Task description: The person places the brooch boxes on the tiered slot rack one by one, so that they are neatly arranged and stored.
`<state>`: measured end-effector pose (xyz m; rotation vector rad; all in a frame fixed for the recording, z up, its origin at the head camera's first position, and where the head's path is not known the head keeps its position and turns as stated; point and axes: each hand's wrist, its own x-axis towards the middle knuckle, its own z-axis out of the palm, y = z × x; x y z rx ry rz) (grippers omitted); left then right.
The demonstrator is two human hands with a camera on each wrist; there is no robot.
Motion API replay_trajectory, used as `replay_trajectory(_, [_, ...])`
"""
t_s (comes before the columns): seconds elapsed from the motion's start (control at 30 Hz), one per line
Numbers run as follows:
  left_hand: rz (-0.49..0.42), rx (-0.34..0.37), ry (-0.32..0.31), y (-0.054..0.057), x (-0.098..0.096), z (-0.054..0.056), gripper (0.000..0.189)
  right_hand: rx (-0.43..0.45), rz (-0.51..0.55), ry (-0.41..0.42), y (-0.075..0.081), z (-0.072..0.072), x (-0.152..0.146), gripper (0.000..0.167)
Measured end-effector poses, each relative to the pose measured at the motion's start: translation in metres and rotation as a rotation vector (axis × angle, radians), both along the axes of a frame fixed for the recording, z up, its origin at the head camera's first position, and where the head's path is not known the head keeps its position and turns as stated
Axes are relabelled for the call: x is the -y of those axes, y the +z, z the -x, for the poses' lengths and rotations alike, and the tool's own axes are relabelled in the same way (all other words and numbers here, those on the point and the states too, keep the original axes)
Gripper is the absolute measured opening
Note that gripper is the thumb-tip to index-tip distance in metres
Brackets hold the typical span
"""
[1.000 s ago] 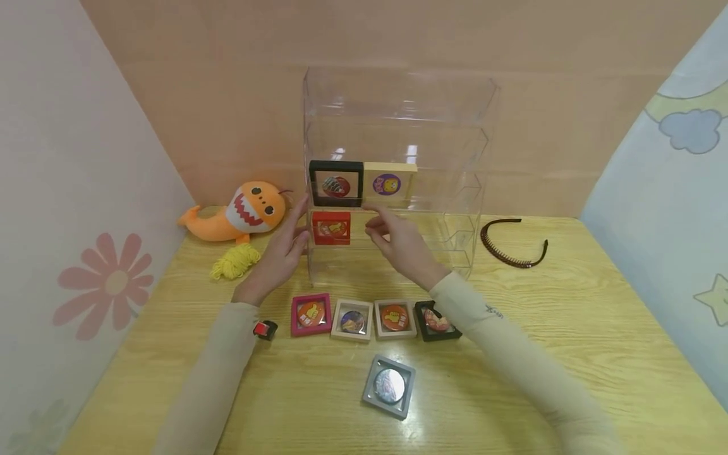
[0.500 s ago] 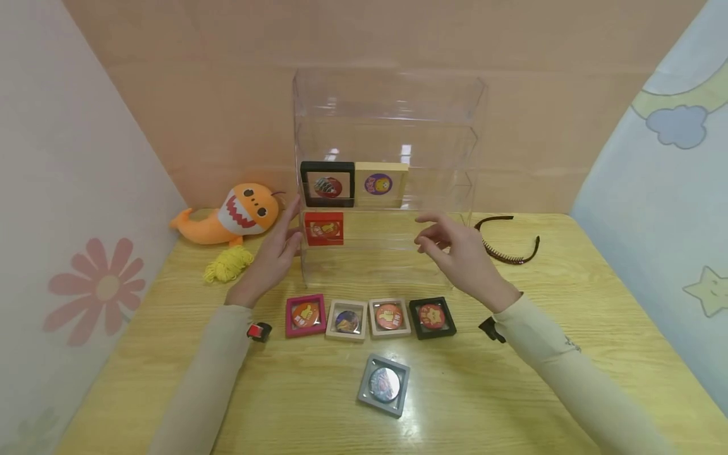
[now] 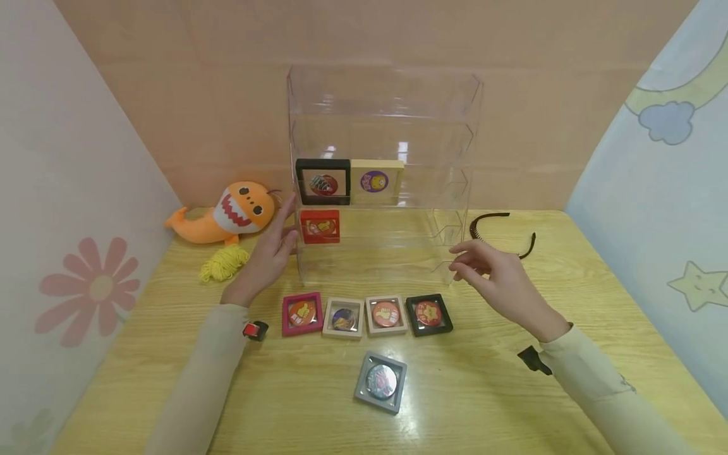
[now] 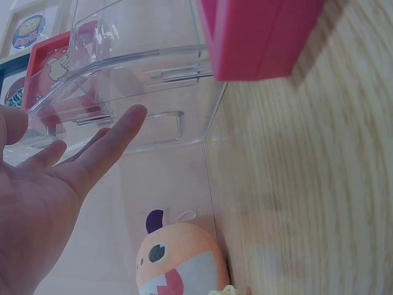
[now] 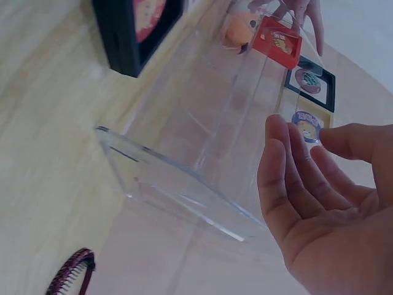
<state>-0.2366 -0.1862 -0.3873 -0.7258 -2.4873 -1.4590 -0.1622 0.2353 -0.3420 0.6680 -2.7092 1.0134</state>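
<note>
My left hand [image 3: 264, 262] touches the left side of the clear tiered stand [image 3: 392, 117], its fingers straight along it. To the stand's right, my right hand [image 3: 503, 281] hangs above the table with loosely bent fingers and holds nothing. One tier bears a black badge frame [image 3: 323, 201] beside a cream badge frame [image 3: 377, 164]. Below them stands a red badge frame [image 3: 320, 226], near my left fingers. In front of the stand lie a magenta frame [image 3: 302, 313], two cream frames [image 3: 344, 318] and another black frame [image 3: 429, 314]. Nearer lies a grey frame [image 3: 381, 382].
An orange plush shark [image 3: 227, 215] and a bundle of yellow yarn [image 3: 224, 263] lie left of the stand. A dark toothed headband [image 3: 473, 227] lies to its right, partly behind my right hand. Printed walls border both sides of the wooden table.
My right hand has drawn away from the tier by the red frame, moving right and down toward me. My left hand stays at the stand's side. The frames keep their places.
</note>
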Motion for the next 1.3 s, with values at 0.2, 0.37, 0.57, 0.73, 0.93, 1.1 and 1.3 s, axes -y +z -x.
replay_trajectory(0.2, [0.02, -0.015, 0.014, 0.0, 0.0, 0.001, 0.069, 0.077, -0.012, 0.019, -0.012, -0.016, -0.015, 0.022])
replay_trajectory(0.37, [0.031, -0.021, 0.019, 0.001, 0.001, 0.0, 0.067, 0.153, -0.013, 0.024, -0.022, -0.026, -0.025, 0.024])
replay_trajectory(0.57, [0.034, -0.026, 0.024, 0.001, 0.002, 0.0, 0.067, 0.205, -0.009, 0.024, -0.031, -0.034, -0.036, 0.025])
replay_trajectory(0.73, [0.019, 0.001, 0.022, 0.001, 0.004, 0.0, 0.067, 0.243, -0.014, 0.014, -0.039, -0.037, -0.041, 0.029])
replay_trajectory(0.93, [0.015, 0.006, 0.02, 0.0, 0.005, -0.002, 0.068, 0.287, -0.047, 0.039, -0.05, -0.034, -0.044, 0.035])
replay_trajectory(1.1, [0.008, 0.017, 0.013, 0.0, 0.005, -0.003, 0.067, 0.31, -0.06, 0.058, -0.055, -0.031, -0.046, 0.041])
replay_trajectory(1.3, [-0.01, 0.04, 0.003, 0.001, 0.005, -0.004, 0.067, 0.302, -0.093, 0.094, -0.059, -0.024, -0.047, 0.05])
